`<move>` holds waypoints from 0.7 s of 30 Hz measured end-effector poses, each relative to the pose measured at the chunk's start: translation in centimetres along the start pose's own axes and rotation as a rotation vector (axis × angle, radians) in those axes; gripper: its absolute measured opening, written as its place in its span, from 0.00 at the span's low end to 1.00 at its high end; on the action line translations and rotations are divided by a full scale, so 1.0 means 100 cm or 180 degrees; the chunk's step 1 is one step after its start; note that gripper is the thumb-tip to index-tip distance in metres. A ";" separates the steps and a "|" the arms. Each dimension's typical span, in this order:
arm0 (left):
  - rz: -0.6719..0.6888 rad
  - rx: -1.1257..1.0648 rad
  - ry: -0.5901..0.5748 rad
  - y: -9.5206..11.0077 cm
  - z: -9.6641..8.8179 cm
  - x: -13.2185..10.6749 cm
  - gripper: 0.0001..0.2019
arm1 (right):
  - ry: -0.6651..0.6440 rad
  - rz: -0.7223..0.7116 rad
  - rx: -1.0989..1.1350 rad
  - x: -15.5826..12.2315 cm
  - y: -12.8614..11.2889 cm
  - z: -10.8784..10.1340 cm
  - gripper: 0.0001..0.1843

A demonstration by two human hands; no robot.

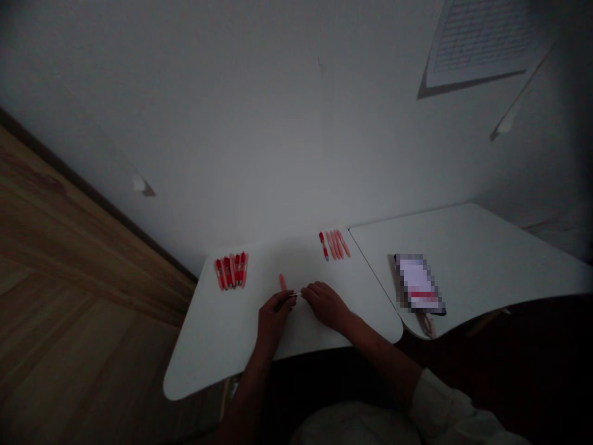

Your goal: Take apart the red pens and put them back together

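Observation:
Over the white table (222, 337), my two hands meet at a thin white stick (297, 295) that looks like a pen refill. My left hand (274, 316) is closed, pinching one end of it at the fingertips. On the other end are the closed fingers of my right hand (325, 304). Just beyond my left fingertips is a pink pen barrel (282, 282); I cannot tell whether the fingers touch it. A row of red and pink pens (231, 271) lies at the table's left. Toward the back right are several pink barrels (337, 244) beside a red pen (323, 246).
A second white table (467, 253) adjoins on the right and carries a blurred phone (419, 283) with a cord at its near end. The wall (278, 123) rises directly behind, with a printed sheet (479, 43) hanging at upper right. Wooden flooring (92, 334) shows at left.

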State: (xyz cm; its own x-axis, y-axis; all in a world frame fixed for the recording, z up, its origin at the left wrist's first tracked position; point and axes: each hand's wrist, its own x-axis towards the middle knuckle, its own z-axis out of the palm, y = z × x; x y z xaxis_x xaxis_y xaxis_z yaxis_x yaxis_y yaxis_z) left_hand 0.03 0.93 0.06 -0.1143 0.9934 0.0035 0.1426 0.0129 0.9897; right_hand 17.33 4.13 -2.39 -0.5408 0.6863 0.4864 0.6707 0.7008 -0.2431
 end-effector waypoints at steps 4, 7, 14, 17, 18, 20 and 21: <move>0.0037 -0.0044 0.0144 -0.005 -0.003 0.002 0.19 | 0.0144 0.0117 0.0160 0.001 0.001 -0.001 0.11; 0.0146 0.0399 0.0670 -0.008 -0.006 0.009 0.17 | 0.0405 0.0395 0.0353 0.002 0.004 -0.003 0.11; 0.0656 0.2513 0.1183 -0.006 0.004 0.029 0.21 | 0.0724 0.0702 0.0645 0.001 0.009 -0.002 0.11; 0.0913 0.3147 0.1195 -0.008 0.012 0.033 0.18 | 0.0721 0.0694 0.0669 0.001 0.008 -0.002 0.12; 0.0992 0.3295 0.1162 -0.009 0.013 0.034 0.16 | 0.0716 0.0694 0.0671 0.001 0.007 -0.003 0.12; 0.1120 0.3472 0.1088 -0.011 0.015 0.035 0.12 | 0.0704 0.0692 0.0683 0.001 0.007 -0.003 0.12; 0.1156 0.3485 0.1075 -0.012 0.015 0.035 0.11 | 0.0695 0.0686 0.0696 0.000 0.007 -0.004 0.12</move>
State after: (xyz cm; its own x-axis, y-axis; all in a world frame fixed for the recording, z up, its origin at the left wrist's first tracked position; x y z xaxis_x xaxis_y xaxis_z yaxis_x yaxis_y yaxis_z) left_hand 0.93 4.57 -1.36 -0.1230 0.8812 0.4564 0.9608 -0.0094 0.2771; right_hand 17.97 4.60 -2.24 -0.2623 0.7815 0.5661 0.6204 0.5859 -0.5213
